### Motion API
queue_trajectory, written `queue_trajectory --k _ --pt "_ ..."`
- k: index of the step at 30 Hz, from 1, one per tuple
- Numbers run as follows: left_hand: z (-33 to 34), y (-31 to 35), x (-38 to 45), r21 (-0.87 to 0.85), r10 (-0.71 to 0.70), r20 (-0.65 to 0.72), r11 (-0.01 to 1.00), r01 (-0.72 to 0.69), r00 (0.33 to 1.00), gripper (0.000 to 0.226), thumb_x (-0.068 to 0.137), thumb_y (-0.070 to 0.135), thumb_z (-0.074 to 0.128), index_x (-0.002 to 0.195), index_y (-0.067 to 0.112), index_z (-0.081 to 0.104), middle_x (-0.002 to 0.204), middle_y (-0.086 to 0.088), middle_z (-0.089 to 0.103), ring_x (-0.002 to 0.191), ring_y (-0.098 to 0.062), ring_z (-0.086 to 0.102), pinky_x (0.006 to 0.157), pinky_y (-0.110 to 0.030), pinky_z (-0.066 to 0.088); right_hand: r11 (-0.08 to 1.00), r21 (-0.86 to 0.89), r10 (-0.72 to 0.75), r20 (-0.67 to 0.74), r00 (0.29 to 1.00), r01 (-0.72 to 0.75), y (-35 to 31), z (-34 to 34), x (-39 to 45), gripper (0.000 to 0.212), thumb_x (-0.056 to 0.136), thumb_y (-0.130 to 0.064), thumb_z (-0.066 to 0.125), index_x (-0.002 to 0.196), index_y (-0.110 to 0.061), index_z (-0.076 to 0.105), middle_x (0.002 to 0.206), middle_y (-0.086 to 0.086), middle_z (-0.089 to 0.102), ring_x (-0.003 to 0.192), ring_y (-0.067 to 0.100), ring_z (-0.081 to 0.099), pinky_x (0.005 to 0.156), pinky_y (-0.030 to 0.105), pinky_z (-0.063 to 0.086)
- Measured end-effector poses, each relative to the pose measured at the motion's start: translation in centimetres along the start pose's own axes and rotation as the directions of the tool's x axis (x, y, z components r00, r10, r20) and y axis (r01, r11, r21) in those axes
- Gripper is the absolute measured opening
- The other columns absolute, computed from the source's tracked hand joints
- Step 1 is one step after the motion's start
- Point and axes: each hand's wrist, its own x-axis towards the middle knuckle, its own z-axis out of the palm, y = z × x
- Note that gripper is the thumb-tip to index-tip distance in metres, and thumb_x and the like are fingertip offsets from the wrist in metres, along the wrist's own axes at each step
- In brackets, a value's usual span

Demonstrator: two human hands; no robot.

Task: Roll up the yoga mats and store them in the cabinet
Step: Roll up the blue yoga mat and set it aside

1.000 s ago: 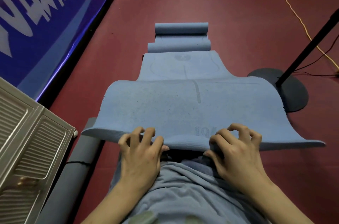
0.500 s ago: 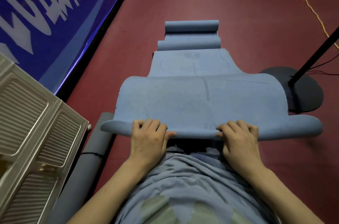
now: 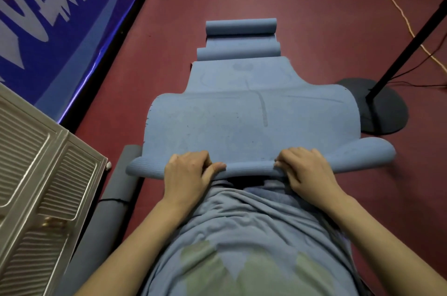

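A blue yoga mat (image 3: 242, 114) stretches away from me over the red floor, its far end curled into two humps. Its near edge is turned over into a small roll across my front. My left hand (image 3: 188, 174) grips the roll left of centre, fingers curled over the top and thumb along the front. My right hand (image 3: 307, 169) grips it right of centre the same way. A rolled grey mat (image 3: 116, 196) with a black strap lies on the floor at my left. The white louvred cabinet (image 3: 41, 174) stands at the left edge.
A blue banner (image 3: 55, 17) with white lettering runs along the left wall. A black stand with a round base (image 3: 384, 111) sits on the floor just right of the mat. A yellow cord (image 3: 396, 10) and black cables trail across the floor at the right.
The mat's near edge, held up flat a second ago, has been folded over into a tight first roll. Both hands have curled further over it.
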Motion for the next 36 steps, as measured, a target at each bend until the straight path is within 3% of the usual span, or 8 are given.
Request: queue_trajectory --k 5,9,14,20,24,27,30,36 --pt "-0.5 -1.1 -1.9 -0.097 0.136 -0.03 0.986 -0.138 0.99 0.037 0.092 0.052 0.062 0.072 0.021 0.061 0.074 0.006 0.058 0.077 -0.022 0.053 0.069 -0.042 0.045 0.964 0.266 -0.001 0.071 0.997 -0.018 1.5 -1.0 -1.3 0.019 0.098 -0.038 0.053 0.093 -0.024 0.064 0.085 -0.01 0.059 0.08 0.018 0.057 0.07 0.043 0.045" --pt "-1.2 -1.0 -2.6 0.007 0.151 -0.079 0.989 -0.151 0.985 0.03 0.091 0.051 0.062 0.081 0.024 0.072 0.089 0.01 0.061 0.092 -0.023 0.054 0.076 -0.039 0.033 0.93 0.366 0.003 0.091 0.996 -0.036 2.9 -1.3 -1.6 0.024 0.097 -0.04 0.056 0.107 -0.02 0.067 0.097 -0.01 0.063 0.09 0.011 0.06 0.081 0.034 0.049" --pt "-1.0 -0.8 -2.6 0.104 0.157 -0.035 0.983 -0.153 0.987 0.031 0.096 0.049 0.052 0.082 0.024 0.065 0.081 0.01 0.064 0.08 -0.023 0.058 0.074 -0.041 0.032 0.93 0.344 0.101 0.099 0.99 -0.129 3.0 -1.6 -1.5 0.023 0.092 -0.05 0.055 0.094 -0.028 0.06 0.087 -0.016 0.059 0.084 0.002 0.053 0.073 0.028 0.042" --pt "-2.4 -1.3 -0.2 -0.037 0.004 0.149 0.999 0.001 0.989 0.039 0.088 0.059 0.041 0.072 0.026 0.057 0.063 0.005 0.063 0.062 -0.026 0.06 0.061 -0.033 0.029 0.838 0.481 0.148 0.254 0.956 -0.258 2.9 -2.5 -1.1 0.017 0.085 -0.046 0.065 0.082 -0.031 0.059 0.077 -0.009 0.064 0.072 0.006 0.057 0.067 0.031 0.045" --pt "-1.8 -0.9 0.7 -0.067 -0.068 0.197 0.994 0.083 0.978 0.044 0.081 0.069 0.038 0.078 0.027 0.053 0.071 0.003 0.068 0.071 -0.029 0.063 0.059 -0.035 0.031 0.744 0.603 0.27 0.124 0.955 -0.289 4.1 -1.7 -1.3 0.033 0.067 -0.05 0.081 0.08 -0.029 0.059 0.076 -0.001 0.063 0.068 0.008 0.054 0.063 0.03 0.045" --pt "-1.5 -0.7 0.7 -0.1 -0.15 0.172 0.981 0.169 0.974 0.037 0.086 0.059 0.064 0.079 0.026 0.05 0.07 0.006 0.063 0.069 -0.027 0.057 0.059 -0.035 0.032 0.804 0.555 0.251 0.008 0.968 -0.213 4.3 -1.5 -1.3 0.035 0.066 -0.053 0.081 0.078 -0.027 0.062 0.077 -0.008 0.064 0.067 0.002 0.053 0.063 0.019 0.042" --pt "-1.3 -0.6 0.3 -0.08 -0.113 0.112 0.989 0.122 0.987 0.034 0.082 0.054 0.064 0.074 0.026 0.048 0.067 0.011 0.054 0.067 -0.02 0.048 0.063 -0.035 0.032 0.879 0.464 0.155 -0.067 0.986 -0.106 4.2 -1.6 -1.2 0.036 0.074 -0.054 0.078 0.08 -0.02 0.066 0.076 -0.013 0.063 0.072 0.005 0.056 0.066 0.02 0.044" --pt "-1.2 -0.9 -0.3 -0.096 -0.114 0.107 0.988 0.124 0.988 0.033 0.083 0.054 0.065 0.073 0.027 0.05 0.067 0.014 0.05 0.067 -0.018 0.048 0.069 -0.038 0.036 0.866 0.472 0.186 0.007 0.983 -0.167 4.7 -2.4 -2.3 0.016 0.08 -0.045 0.07 0.086 -0.032 0.064 0.083 -0.016 0.065 0.084 0.006 0.059 0.071 0.012 0.041"
